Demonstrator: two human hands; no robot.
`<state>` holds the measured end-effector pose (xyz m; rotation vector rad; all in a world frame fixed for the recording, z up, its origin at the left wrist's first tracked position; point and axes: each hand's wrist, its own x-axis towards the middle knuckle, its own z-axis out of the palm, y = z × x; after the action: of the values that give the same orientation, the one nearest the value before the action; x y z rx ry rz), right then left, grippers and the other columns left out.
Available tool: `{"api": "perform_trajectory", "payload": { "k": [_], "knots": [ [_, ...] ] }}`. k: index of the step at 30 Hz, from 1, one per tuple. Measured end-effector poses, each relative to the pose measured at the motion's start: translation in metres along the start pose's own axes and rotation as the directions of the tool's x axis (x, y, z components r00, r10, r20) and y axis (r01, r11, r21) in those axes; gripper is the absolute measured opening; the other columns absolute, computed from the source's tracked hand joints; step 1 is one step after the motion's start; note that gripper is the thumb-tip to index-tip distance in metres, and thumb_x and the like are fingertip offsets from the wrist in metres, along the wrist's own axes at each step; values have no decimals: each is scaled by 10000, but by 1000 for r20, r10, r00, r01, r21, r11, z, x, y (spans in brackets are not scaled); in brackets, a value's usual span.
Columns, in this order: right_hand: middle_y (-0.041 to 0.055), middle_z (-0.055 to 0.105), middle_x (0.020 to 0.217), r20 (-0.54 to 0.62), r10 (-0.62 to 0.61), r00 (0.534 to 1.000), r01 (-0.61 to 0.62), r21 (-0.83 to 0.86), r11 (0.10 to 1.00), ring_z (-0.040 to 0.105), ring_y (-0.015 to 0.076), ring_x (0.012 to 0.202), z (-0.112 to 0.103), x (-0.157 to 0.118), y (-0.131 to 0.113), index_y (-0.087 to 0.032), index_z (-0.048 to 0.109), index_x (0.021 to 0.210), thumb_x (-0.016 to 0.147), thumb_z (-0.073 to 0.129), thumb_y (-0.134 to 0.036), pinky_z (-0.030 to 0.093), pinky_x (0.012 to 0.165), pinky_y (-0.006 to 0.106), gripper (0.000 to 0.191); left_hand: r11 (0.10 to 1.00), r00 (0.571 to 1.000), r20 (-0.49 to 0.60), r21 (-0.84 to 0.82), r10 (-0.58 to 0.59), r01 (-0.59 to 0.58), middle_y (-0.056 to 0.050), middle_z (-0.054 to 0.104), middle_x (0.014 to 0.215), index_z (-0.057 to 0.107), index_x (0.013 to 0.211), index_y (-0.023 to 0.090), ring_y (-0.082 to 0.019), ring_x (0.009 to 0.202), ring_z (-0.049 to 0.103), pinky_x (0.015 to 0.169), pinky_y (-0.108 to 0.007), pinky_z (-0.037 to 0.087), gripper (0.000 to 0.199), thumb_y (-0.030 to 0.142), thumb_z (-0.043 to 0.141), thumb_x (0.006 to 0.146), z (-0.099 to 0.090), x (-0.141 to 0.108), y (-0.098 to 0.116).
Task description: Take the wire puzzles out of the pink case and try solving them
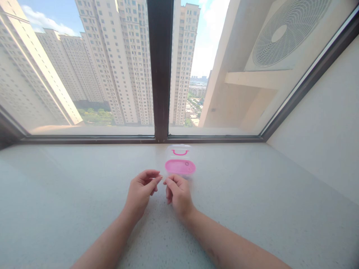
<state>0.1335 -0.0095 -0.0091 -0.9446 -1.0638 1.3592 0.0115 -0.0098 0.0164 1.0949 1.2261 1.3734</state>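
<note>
Over the pale speckled sill, my left hand (142, 190) and my right hand (178, 193) face each other with their fingertips close together. Thumb and forefinger of each hand are pinched. Something tiny and light-coloured shows at the left fingertips, too small to name. Whatever the right fingertips hold is hidden. Just beyond my right hand lies a pink oval tray (175, 167). Inside it, near the right end, rests a small dark ring (187, 163). A clear lid with a pink handle (180, 153) is right behind the tray.
The speckled white windowsill (70, 201) spreads to both sides. A dark window frame (161, 74) with glass panes closes off the back, with tall buildings outside. On the right, a white wall (322, 130) slants in.
</note>
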Motion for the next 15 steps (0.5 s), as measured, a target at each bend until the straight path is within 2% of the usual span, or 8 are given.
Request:
{"api": "perform_trajectory", "payload": {
  "k": [6,15],
  "knots": [
    [-77,441,400,-43,-12,999,11,-35,999,357,57,297,0,2,1,-147,562,752,827,511,-389,270,303,166,259,998,999,-9,-48,-50,49,-50,697,741,608,890,143,-75,428,505,382,-194,304,418,380,773,589,0,0,2],
    [-78,438,407,-41,-29,999,27,-49,998,353,54,300,1,2,2,-144,572,778,836,522,-391,273,304,161,258,998,999,-3,-28,-47,47,-79,713,774,583,901,139,-79,445,529,392,-186,318,395,360,757,625,-2,0,1]
  ]
}}
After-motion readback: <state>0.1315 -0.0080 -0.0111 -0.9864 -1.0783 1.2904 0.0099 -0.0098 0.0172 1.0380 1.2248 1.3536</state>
